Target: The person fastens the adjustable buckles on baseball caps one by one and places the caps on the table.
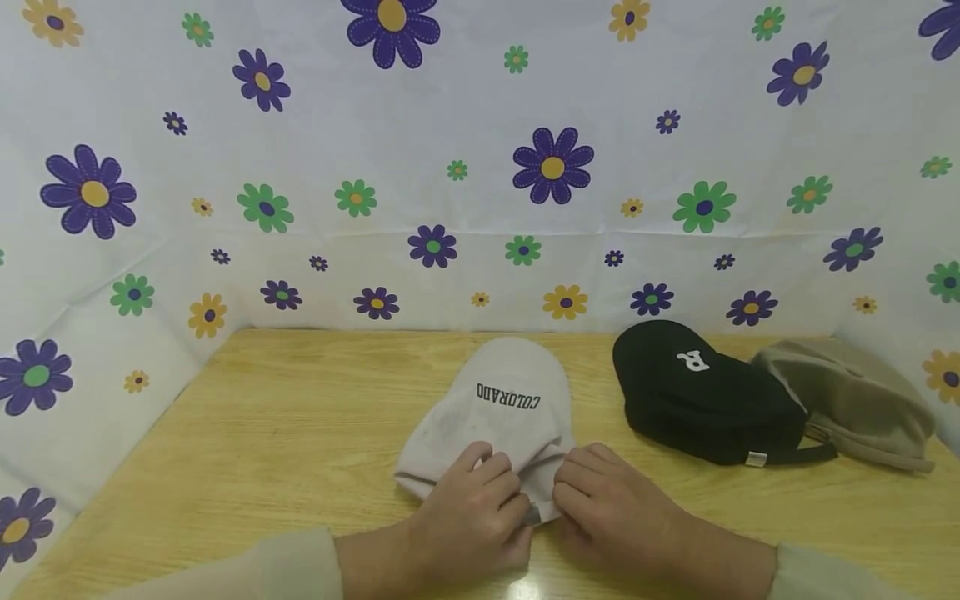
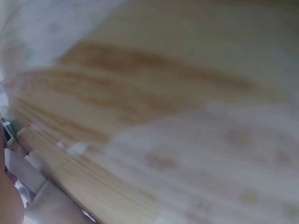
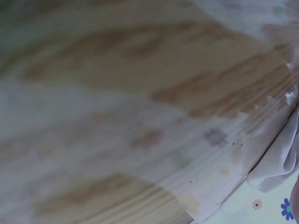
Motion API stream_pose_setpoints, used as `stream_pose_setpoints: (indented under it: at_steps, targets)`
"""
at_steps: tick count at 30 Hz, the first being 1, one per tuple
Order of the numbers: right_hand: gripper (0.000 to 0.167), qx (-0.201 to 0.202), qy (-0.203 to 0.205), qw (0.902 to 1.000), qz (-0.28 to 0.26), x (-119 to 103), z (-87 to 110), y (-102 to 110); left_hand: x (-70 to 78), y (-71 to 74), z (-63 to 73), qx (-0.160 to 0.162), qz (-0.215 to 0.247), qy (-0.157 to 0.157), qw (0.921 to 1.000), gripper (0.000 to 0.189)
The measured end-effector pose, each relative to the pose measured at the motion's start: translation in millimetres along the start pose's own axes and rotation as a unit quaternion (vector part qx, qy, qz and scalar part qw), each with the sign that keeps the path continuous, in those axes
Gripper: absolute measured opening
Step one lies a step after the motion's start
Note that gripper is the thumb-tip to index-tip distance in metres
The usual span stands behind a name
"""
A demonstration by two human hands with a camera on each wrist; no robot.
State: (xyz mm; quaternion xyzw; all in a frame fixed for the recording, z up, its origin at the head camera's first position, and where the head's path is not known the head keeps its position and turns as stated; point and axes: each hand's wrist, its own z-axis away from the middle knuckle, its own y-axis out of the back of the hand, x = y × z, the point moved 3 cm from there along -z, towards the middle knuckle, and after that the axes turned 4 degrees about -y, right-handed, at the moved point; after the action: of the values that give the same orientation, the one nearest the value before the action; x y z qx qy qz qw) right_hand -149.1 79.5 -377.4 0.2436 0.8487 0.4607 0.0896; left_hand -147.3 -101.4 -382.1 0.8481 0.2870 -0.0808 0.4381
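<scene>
A pale grey-beige cap (image 1: 517, 379) lies on the table in the head view, its dark COLORADO lettering upside down and its visor toward the back. My left hand (image 1: 476, 512) grips the cap's near edge with curled fingers, beside a small grey strap end (image 1: 533, 514). My right hand (image 1: 618, 504) pinches the near right edge, where the fabric is creased. Both thumbs are mostly hidden. In the left wrist view, folds of pale cap fabric (image 2: 58, 205) show at lower left. The right wrist view catches the cap (image 3: 280, 158) at its right border.
Right of the pale cap lies a black cap (image 1: 697, 408) with a white letter R and a metal strap buckle. An olive-brown cap (image 1: 855, 400) touches its far right side. The wooden table (image 1: 300, 417) meets a white flower-printed cloth (image 1: 465, 108) at the back and sides.
</scene>
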Motion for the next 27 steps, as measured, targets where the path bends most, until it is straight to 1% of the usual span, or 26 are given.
stream_pose_setpoints:
  at_steps: [3,5,9,12,16,22,24,27]
  targets:
    - [0.02,-0.013,-0.01,0.9999,-0.004,0.2,0.2,0.4,-0.6,-0.2,0.0,-0.005,0.003,0.001,1.0,0.017]
    - [0.021,-0.015,-0.014,0.9998,-0.008,0.0,0.3,0.9,-0.5,-0.4,0.3,-0.011,0.007,0.003,0.9999,0.017]
    - [0.022,-0.011,-0.019,0.9997,-0.009,-0.2,-0.1,1.7,-0.6,-0.3,0.4,-0.017,0.016,0.008,0.9997,0.016]
    - [0.021,-0.005,-0.023,0.9997,-0.004,-0.3,-0.5,1.7,-1.0,-0.3,0.8,-0.014,0.014,0.008,0.9998,0.016]
    - [0.022,-0.002,-0.027,0.9996,0.0,-4.0,1.8,1.4,2.7,-0.3,3.2,-0.011,0.011,0.007,0.9999,0.018]
    - [0.02,0.021,-0.025,0.9994,0.011,-3.1,1.4,2.2,2.9,-0.6,2.9,-0.018,0.028,0.018,0.9993,0.017]
    - [0.019,0.033,-0.019,0.9992,0.015,-1.6,0.2,2.4,1.7,-0.6,2.1,-0.022,0.026,0.019,0.9992,0.016]
    - [0.018,0.04,-0.014,0.9989,0.021,0.6,-1.0,2.1,-0.3,-0.5,1.2,-0.025,0.021,0.019,0.9993,0.017]
